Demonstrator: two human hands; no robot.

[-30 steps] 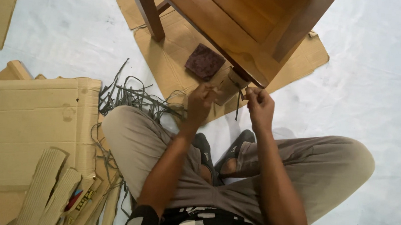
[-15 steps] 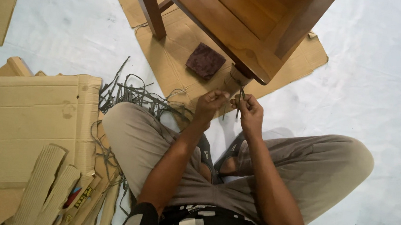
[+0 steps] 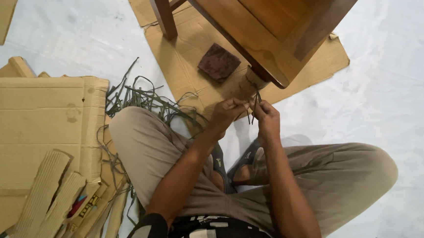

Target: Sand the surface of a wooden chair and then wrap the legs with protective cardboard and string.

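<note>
Seated cross-legged on the white floor [image 3: 395, 96], knees in beige trousers [image 3: 141, 149] spread wide. Left hand [image 3: 226, 114] and right hand [image 3: 267, 116] raised close together, each grip pinching the dark grey strap [image 3: 253, 103], fingers pressed on it. Strap tied around the cardboard-wrapped chair leg [image 3: 251, 83], just beyond the hands. Dark brown abrasive pad [image 3: 219, 62] lying on flat cardboard [image 3: 186, 58] beside that leg. Loose grey straps [image 3: 144, 100] heaped at left, near stacked cardboard sheets [image 3: 35, 128].

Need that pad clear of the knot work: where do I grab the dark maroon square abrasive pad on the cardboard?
Pinch the dark maroon square abrasive pad by its near-left corner, coming from above and the left. It lies flat on the cardboard sheet, and the wooden furniture frame overhangs its right side.
</note>
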